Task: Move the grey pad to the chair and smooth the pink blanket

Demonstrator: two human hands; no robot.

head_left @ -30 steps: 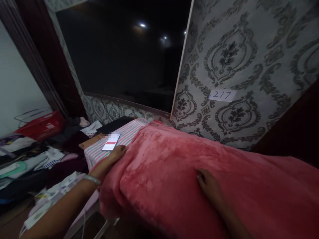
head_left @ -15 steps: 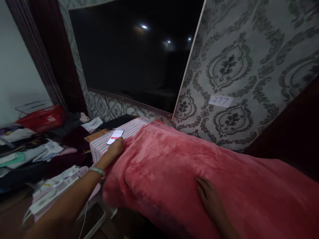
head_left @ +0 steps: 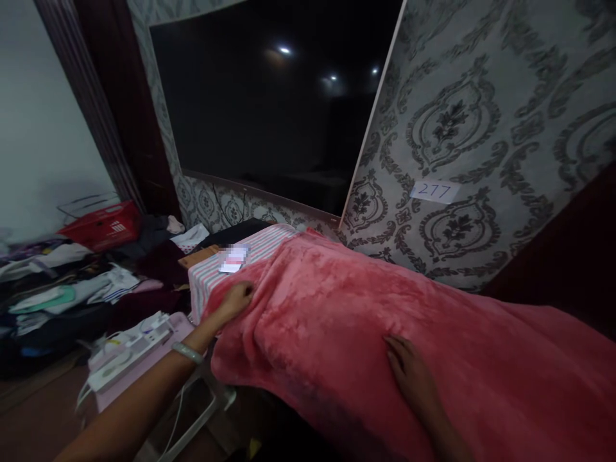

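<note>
A pink plush blanket [head_left: 327,321] is spread over a long surface in front of me, with creases at its left end. My left hand [head_left: 235,300], a pale bangle on its wrist, has its fingers curled into the blanket near that end. Flat on the middle of the blanket rests my right hand [head_left: 408,366], fingers stretched out and holding nothing. Just beyond my left hand, a phone [head_left: 233,262] with a lit screen lies on a striped cloth [head_left: 269,242] that shows past the blanket's edge.
At left, piled clothes [head_left: 110,285] lie near a red basket [head_left: 108,224]. A white power strip [head_left: 129,362] rests on a pink-topped stool with a cable hanging down. A large dark television [head_left: 274,109] and a paper marked 277 [head_left: 436,190] are on the patterned wall.
My left hand has drawn back from the phone to the blanket, its fingers now curled in the fabric. The phone stays on the striped cloth. My right hand remains flat on the blanket.
</note>
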